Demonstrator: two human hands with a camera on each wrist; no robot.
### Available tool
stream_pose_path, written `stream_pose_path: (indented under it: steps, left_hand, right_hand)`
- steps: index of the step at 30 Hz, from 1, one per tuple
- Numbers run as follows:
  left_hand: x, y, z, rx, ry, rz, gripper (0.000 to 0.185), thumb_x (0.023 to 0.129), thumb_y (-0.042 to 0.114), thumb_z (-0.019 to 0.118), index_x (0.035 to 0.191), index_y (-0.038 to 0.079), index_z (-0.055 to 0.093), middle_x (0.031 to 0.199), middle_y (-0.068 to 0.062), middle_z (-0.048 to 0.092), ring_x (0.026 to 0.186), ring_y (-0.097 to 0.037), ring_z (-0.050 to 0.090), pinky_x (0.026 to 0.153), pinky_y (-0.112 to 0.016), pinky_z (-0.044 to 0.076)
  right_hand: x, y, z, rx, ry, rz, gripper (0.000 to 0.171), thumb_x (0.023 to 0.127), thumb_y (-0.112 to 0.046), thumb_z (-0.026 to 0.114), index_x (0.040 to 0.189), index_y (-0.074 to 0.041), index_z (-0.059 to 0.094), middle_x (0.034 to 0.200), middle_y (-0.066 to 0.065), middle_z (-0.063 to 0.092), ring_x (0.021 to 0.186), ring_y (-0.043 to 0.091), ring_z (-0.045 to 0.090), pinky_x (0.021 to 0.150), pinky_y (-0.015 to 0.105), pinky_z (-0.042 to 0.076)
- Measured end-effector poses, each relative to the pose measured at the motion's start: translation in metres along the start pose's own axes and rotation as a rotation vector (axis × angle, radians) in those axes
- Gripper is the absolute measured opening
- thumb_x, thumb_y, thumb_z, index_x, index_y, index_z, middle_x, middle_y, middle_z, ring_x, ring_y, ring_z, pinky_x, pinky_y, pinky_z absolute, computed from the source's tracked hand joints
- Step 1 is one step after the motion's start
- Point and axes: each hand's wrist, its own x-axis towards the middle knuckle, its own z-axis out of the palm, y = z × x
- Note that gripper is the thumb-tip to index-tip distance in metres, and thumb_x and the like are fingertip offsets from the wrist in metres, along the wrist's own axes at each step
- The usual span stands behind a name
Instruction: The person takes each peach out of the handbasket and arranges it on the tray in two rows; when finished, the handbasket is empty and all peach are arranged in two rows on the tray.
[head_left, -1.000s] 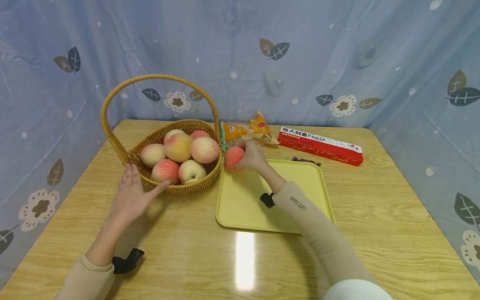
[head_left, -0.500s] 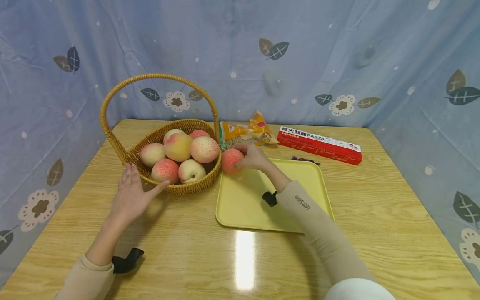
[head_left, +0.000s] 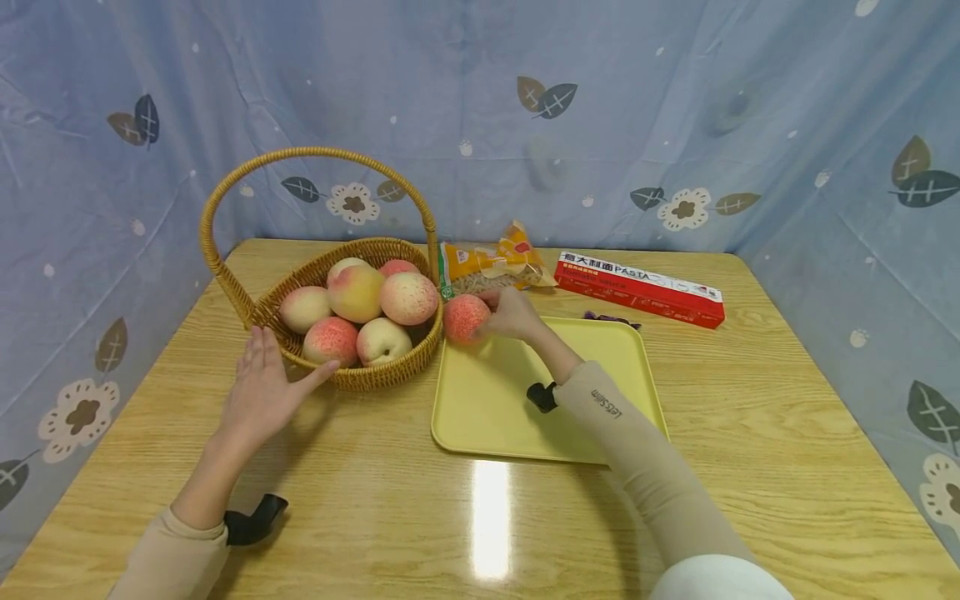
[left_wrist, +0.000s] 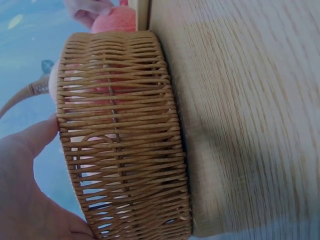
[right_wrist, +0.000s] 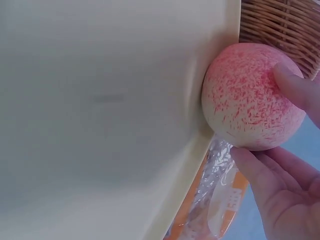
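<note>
A pinkish-red peach (head_left: pixel 467 319) sits at the back left corner of the yellow tray (head_left: pixel 487 425), close beside the wicker basket (head_left: pixel 390 379). My right hand (head_left: pixel 513 313) pinches it between thumb and fingers. In the right wrist view the thumb presses the side of the peach (right_wrist: pixel 247 97) and the fingers lie along its opposite side. Several more peaches fill the basket, among them a yellow one (head_left: pixel 355 294) on top. At the basket's front left, my left hand (head_left: pixel 261 387) is spread with straight fingers, its fingertips and thumb touching the rim.
Behind the tray lie an orange-and-clear bag of dry food (head_left: pixel 491 265) and a red pasta box (head_left: pixel 640 289). A small dark purple item (head_left: pixel 611 320) is by the tray's back edge. The basket's tall handle (head_left: pixel 322 152) arches over the peaches.
My right hand has moved the peach slightly left toward the basket; over the last half second both have barely shifted. The left hand stays in place.
</note>
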Motion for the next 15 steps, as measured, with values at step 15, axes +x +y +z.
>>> stream_pose_path:
  steps: [15]
  left_hand:
    - [-0.001,0.002,-0.002,0.012,-0.026,-0.011,0.116,0.091,0.069,0.044,0.143,-0.02,-0.01,0.149,-0.036,-0.02,0.14,-0.051,-0.012,0.113,-0.062,-0.001]
  right_hand:
    - [-0.009,-0.023,-0.013,-0.055,0.088,-0.17,0.072,0.079,-0.015,0.081,0.14,0.007,0.047,0.14,0.021,0.051,0.125,0.035,0.052,0.101,0.044,0.045]
